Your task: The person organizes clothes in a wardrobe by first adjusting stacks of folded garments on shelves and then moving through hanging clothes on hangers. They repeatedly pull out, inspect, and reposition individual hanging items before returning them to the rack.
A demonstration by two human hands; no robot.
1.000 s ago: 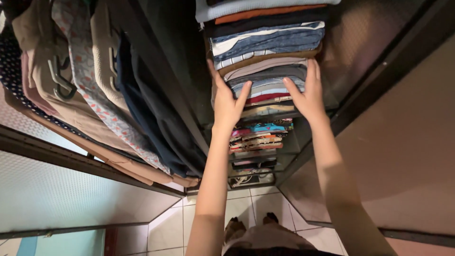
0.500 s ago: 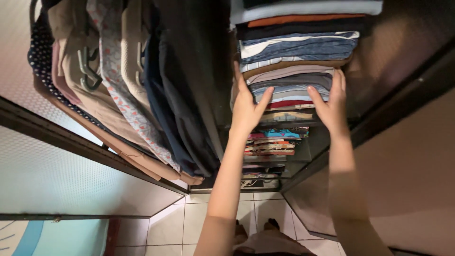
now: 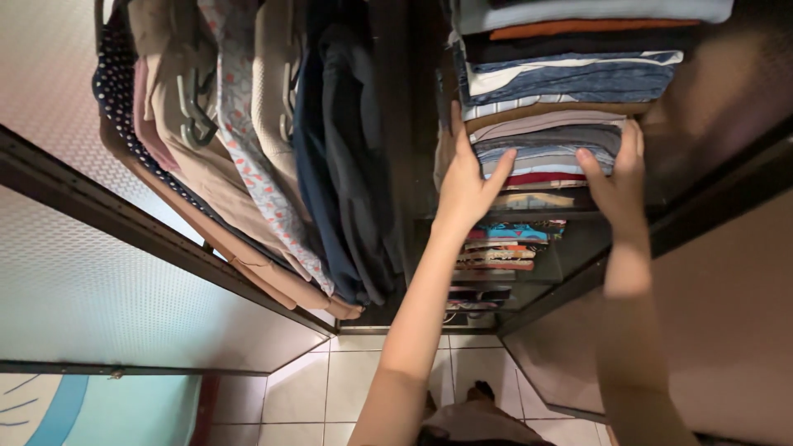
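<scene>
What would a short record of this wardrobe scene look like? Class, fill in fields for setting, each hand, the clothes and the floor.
Setting: open wardrobe seen from above, shelves on the right, hanging rail on the left
Left hand: flat against the left side of the folded stack, thumb on its front
Right hand: on the right side of the same stack, fingers spread
Lower shelves: smaller colourful folded piles
Hanging clothes: beige, patterned and navy garments on hangers
Floor: pale tiles

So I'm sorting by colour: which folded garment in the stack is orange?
The thin orange layer near the top, between the pale blue one and the black one.
</scene>
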